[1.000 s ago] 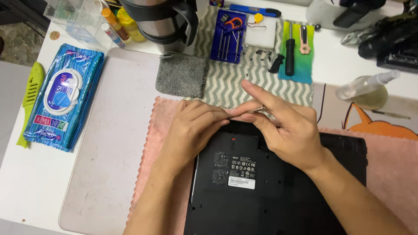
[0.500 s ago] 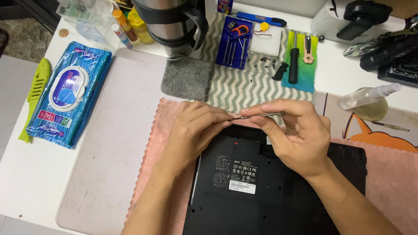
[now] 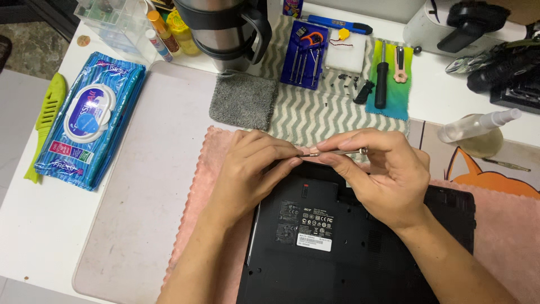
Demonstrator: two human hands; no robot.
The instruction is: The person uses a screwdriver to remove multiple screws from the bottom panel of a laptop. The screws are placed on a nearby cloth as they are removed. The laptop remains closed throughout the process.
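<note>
A black laptop (image 3: 337, 242) lies upside down on a pink cloth (image 3: 194, 202). Above its far edge both hands hold a thin metal screwdriver (image 3: 337, 152) level. My right hand (image 3: 382, 177) grips the shaft and handle end between thumb and fingers. My left hand (image 3: 250, 171) pinches the tip end with thumb and forefinger. The very tip is hidden between my fingers.
Behind the hands lie a zigzag-patterned cloth (image 3: 320, 112), a grey pad (image 3: 243, 101), a blue tool case (image 3: 304, 56), a black screwdriver (image 3: 381, 79) on a coloured cloth, small loose screws, a steel jug (image 3: 225, 28). A blue wipes pack (image 3: 87, 118) is left, a spray bottle (image 3: 478, 126) right.
Both hands rose slightly off the laptop's edge. The screwdriver now lies level between them, with my right fingers closed along it instead of spread.
</note>
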